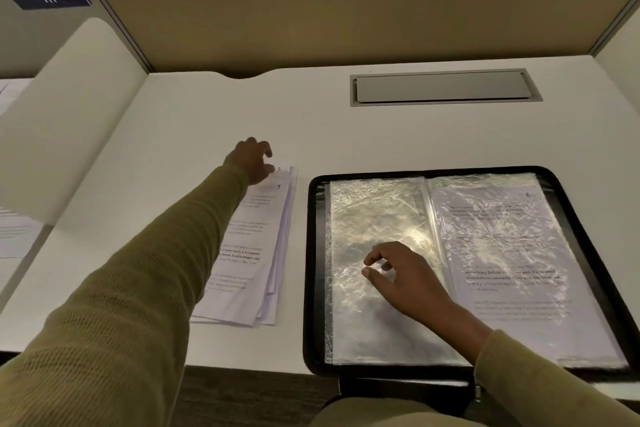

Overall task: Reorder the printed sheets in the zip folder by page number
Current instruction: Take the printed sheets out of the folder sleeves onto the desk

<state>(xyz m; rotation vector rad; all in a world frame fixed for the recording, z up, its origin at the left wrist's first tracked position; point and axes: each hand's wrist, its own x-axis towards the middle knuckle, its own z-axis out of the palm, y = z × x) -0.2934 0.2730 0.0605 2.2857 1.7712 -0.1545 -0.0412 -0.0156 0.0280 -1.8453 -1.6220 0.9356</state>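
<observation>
reaching: left hand (251, 159) curled at sheets (249, 274) far corner, grip hidden | right hand (398, 274) relaxed on folder sleeve (374, 204)

The black rectangular zip folder (313, 253) is showing glossy clear plastic pockets (374, 218), the white paper sheets (249, 253) are carrying black print, and olive knitted sleeves (156, 270) are contrasting with the white flat desk (207, 107).

Head camera looks forward-down, probably close over the desk (242, 107)
</observation>
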